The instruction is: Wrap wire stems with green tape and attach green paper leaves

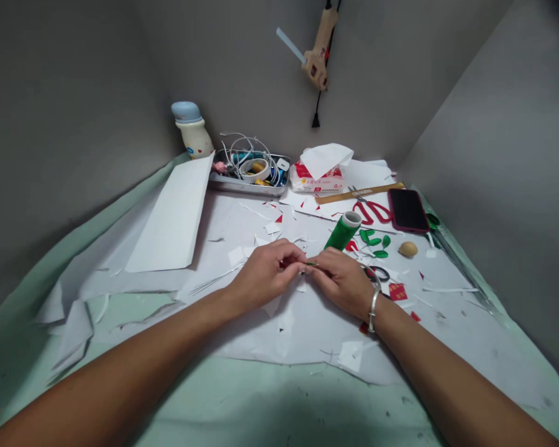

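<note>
My left hand (272, 273) and my right hand (342, 279) meet over the middle of the table, fingertips pinched close together. Between them shows a thin green piece (311, 264), small and partly hidden by the fingers, so its exact kind is unclear. Just behind my right hand a spool of green thread (342, 232) leans to the right. Several small green leaf shapes (375, 242) lie beyond that hand. Dark-handled scissors (379, 273) are partly covered by my right hand and wrist, which wears a silver bangle.
White paper (261, 335) with scraps covers the table. Behind stand a metal tray (251, 186) of supplies, a tissue pack (317, 180) and a bottle (193, 133). Red scissors (372, 211), a wooden ruler (358, 193) and a phone (407, 210) lie right. A glue gun (319, 56) hangs above.
</note>
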`<state>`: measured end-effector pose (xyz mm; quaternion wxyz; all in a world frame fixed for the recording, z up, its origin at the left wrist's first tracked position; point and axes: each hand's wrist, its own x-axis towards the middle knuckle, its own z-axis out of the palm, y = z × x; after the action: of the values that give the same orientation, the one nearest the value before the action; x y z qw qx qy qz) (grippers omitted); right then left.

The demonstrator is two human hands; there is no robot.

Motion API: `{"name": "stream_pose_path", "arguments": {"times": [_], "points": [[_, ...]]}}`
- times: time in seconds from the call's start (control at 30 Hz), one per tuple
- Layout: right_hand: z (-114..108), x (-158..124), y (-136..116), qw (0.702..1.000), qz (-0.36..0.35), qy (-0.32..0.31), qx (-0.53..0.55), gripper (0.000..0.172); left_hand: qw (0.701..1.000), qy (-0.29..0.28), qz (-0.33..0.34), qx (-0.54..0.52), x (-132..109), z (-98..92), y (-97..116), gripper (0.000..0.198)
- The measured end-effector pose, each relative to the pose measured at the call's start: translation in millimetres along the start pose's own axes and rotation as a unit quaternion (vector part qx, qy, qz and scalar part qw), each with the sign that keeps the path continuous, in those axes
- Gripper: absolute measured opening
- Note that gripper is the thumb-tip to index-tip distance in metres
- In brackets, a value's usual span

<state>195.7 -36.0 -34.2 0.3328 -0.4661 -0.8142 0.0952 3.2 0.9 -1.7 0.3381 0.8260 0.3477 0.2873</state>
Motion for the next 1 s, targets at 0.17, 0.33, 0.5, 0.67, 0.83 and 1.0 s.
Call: {"name": "stream_pose_path", "arguments": {"times": [0.17,0.33,0.5,0.67,0.83,1.0], "points": [[-0.7,-2.8,-7.7,0.999,-0.047,-0.015,-0.018,0.019,0.996,0.044,-0.033,0.071,1.7,-0.1,-4.6,0.012],[-6.6,-0.5,-8.5,0.998,-0.039,0.051,-0.001,0.018,0.993,-0.036,0.025,0.111,-1.7,2.9,-3.7,0.012],[-6.5,2.3,-1.7,0.998,0.006,0.057,0.028,0.017,0.998,-0.048,0.037,0.033,-2.7,1.3,2.8,0.011],[-1.9,-1.1,-3.0,1.000,-0.019,-0.007,0.000,0.018,0.999,0.029,-0.015,0.026,0.3,-1.7,2.0,0.011],[-4.2,-2.5,-10.1,0.998,-0.058,0.004,-0.021,0.018,0.995,0.025,-0.025,0.096,0.1,0.0,-2.6,0.012],[-9.3,1.6,-8.0,0.998,-0.020,0.056,0.005,0.019,0.994,-0.047,0.034,0.090,-2.7,3.4,-1.6,0.011]]}}
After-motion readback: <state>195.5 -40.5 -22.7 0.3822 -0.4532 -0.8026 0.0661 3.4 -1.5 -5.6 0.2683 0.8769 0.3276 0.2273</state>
